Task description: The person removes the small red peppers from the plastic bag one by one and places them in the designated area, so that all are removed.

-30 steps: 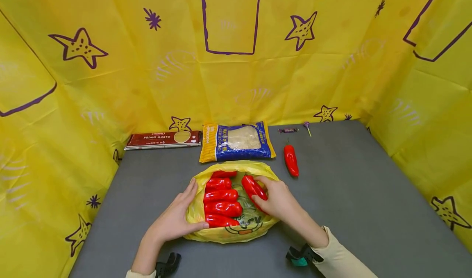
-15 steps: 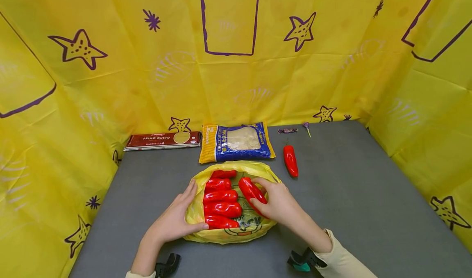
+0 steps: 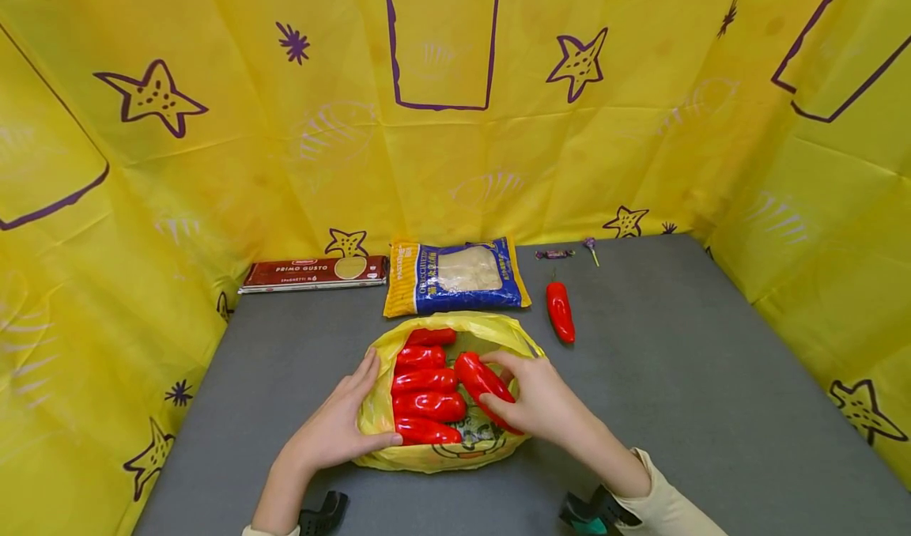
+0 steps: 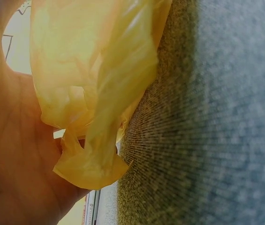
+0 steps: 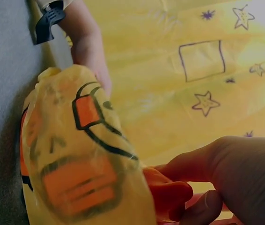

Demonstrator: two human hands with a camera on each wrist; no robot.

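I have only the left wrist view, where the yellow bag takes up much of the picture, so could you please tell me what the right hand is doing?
Observer: In the head view, the right hand holds a red pepper at the opening of the yellow bag, thumb on one side and fingers on the other.

Operator: Thank you. Could you tell me whether anything else shows inside the bag?

Observer: Yes, five more red peppers lie in a row along the left side of the opening.

Operator: And is there a pepper outside the bag?

Observer: One loose pepper lies on the grey table, to the right of the blue and yellow packet.
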